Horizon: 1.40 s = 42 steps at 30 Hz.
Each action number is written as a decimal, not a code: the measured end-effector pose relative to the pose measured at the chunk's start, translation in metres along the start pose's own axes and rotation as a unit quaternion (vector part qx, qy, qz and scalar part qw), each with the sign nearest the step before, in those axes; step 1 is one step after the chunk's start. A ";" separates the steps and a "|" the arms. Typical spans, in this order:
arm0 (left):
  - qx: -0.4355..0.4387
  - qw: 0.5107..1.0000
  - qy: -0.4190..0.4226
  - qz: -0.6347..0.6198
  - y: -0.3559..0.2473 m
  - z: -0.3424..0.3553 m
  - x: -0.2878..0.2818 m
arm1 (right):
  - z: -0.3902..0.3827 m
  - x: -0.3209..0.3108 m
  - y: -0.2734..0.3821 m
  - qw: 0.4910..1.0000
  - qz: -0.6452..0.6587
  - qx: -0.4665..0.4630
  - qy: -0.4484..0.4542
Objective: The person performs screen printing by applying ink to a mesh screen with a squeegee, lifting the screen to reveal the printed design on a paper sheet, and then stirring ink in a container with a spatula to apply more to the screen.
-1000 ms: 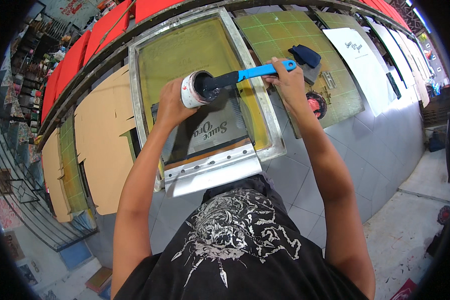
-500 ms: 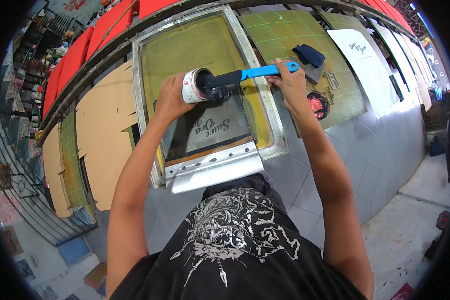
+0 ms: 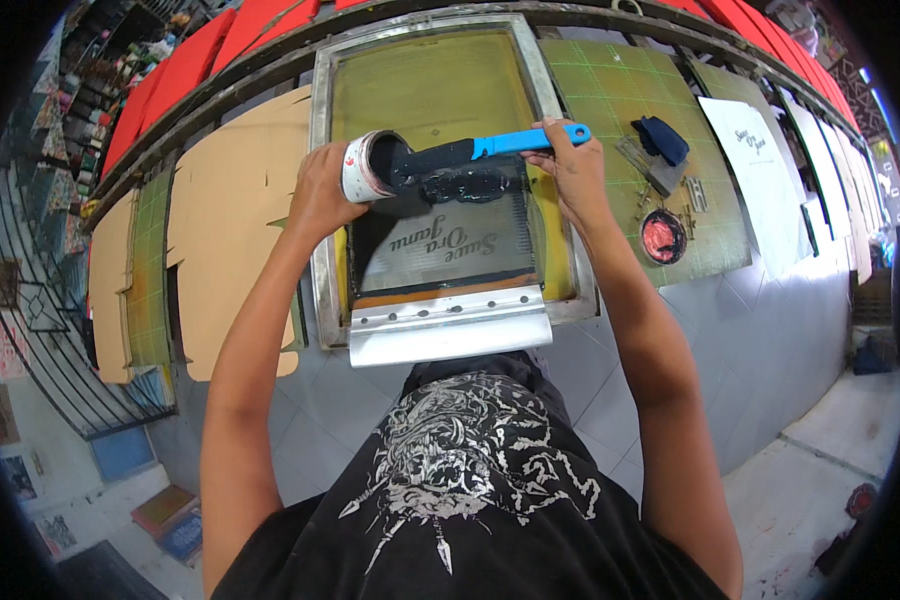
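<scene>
My left hand [image 3: 324, 190] is wrapped round a white tub [image 3: 358, 170], tipped on its side with its mouth to the right. Black ink coats the tub's inside. My right hand [image 3: 571, 168] grips the blue handle of an ink spatula [image 3: 530, 143], whose black-coated blade reaches to the tub's mouth. Below the blade, a thick band of black ink [image 3: 465, 184] lies on the mesh of a metal-framed printing screen [image 3: 322, 120]. A squeegee [image 3: 450, 330] with a silver metal holder and brown blade rests across the screen's near end, below the lettering in the mesh.
Right of the screen, a green gridded board [image 3: 610, 90] bears a dark blue cloth [image 3: 660, 140] and a lid with red ink [image 3: 662, 237]. A white printed sheet [image 3: 755, 160] lies farther right. Tan cardboard [image 3: 235, 220] is on the left. Red panels [image 3: 185, 65] line the back.
More black ink has spread rightward across the mesh under the spatula. The tub and both hands have shifted slightly left, and the whole view has turned a little.
</scene>
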<state>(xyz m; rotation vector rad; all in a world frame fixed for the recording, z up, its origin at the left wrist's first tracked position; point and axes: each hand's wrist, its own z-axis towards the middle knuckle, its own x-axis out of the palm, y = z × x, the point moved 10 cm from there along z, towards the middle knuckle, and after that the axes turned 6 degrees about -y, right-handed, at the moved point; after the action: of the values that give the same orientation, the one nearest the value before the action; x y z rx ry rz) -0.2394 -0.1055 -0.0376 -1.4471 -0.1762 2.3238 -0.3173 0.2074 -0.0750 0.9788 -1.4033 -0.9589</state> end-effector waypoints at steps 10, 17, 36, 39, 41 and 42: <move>-0.060 0.997 -0.043 0.023 0.046 -0.035 -0.046 | -0.011 0.069 -0.018 0.999 -0.002 0.029 0.036; -0.110 0.990 -0.085 -0.034 0.053 -0.040 -0.060 | -0.012 0.064 -0.027 0.999 0.029 0.043 0.012; -0.200 0.971 -0.102 -0.083 0.081 -0.062 -0.061 | -0.015 0.012 -0.080 0.985 0.115 0.116 -0.051; -0.205 0.968 -0.112 -0.096 0.082 -0.064 -0.064 | -0.015 -0.001 -0.086 0.984 0.124 0.105 -0.074; -0.212 0.964 -0.119 -0.112 0.083 -0.066 -0.065 | -0.014 -0.005 -0.091 0.987 0.104 0.099 -0.073; -0.216 0.961 -0.121 -0.120 0.084 -0.068 -0.065 | -0.013 -0.007 -0.094 0.988 0.093 0.095 -0.073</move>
<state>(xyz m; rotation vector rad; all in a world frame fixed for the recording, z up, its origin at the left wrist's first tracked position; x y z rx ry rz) -0.1765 -0.2147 -0.0403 -1.2254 -0.9273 2.3392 -0.2998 0.1829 -0.1656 0.9119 -1.7029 -0.7797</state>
